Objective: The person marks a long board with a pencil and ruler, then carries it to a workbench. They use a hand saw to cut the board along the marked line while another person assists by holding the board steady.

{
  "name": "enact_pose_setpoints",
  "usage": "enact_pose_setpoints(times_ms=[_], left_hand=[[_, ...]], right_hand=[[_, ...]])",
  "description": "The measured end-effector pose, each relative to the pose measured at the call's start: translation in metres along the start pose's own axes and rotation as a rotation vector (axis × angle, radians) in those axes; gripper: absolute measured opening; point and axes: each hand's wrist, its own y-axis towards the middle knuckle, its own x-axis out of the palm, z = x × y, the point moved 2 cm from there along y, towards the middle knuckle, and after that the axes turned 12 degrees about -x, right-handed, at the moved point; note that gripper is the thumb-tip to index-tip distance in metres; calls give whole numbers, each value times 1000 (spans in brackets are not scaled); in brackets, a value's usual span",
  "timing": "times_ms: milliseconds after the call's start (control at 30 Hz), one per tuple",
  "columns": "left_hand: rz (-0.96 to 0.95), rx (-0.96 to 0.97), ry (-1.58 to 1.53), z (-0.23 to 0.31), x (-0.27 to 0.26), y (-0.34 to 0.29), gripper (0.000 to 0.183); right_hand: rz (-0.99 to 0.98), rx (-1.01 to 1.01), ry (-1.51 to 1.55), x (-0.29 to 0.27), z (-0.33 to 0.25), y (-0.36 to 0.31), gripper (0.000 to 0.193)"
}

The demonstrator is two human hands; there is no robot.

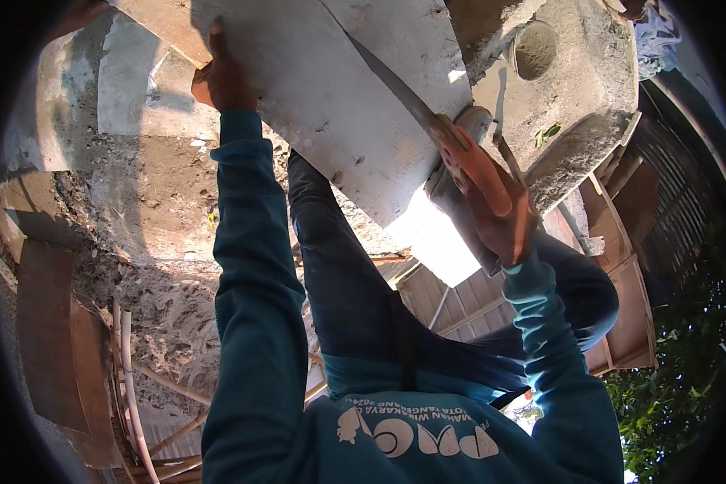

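A large grey-white board (323, 105) lies slanted in front of me. My right hand (500, 210) is closed around the orange handle of a handsaw (391, 81). The saw's long blade lies across the board, pointing to the far left. My left hand (230, 77) grips the board's left edge, its thumb stretched along the top face and its fingers curled at the edge. A brown wooden piece (169, 24) touches the board beside that hand. My right leg is bent, and a grey shoe-like shape (476, 121) shows by the board's right edge near the saw handle.
Rough concrete ground (177, 194) spreads to the left, with brown panels (48, 323) and bamboo-like poles (129, 379) lower down. A concrete block with a round hollow (536, 50) stands at the far right. Corrugated sheeting (661, 210) and green leaves (661, 411) lie farther right.
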Motion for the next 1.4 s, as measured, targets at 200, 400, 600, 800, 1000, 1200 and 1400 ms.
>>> enact_pose_setpoints(times_ms=[200, 400, 600, 800, 1000, 1200, 1400], left_hand=[[-50, 268, 223, 5, 4, 9, 72], [-61, 177, 232, -16, 17, 14, 78], [-56, 359, 260, 1, -2, 9, 71], [-68, 243, 221, -14, 23, 12, 71], [-51, 361, 229, 0, 8, 16, 71], [-25, 123, 79, -8, 9, 28, 74], [-80, -4, 141, -18, 18, 6, 70]], right_hand=[[-153, 166, -180, -42, -16, -60, 41], [72, 84, 105, 35, 29, 57, 41], [1, 64, 8, -41, -37, -73, 39], [125, 86, 140, 48, 38, 65, 35], [305, 161, 394, 7, 2, -64, 41], [18, 57, 121, 13, 15, -14, 36], [72, 26, 141, 27, 34, 7, 32]])
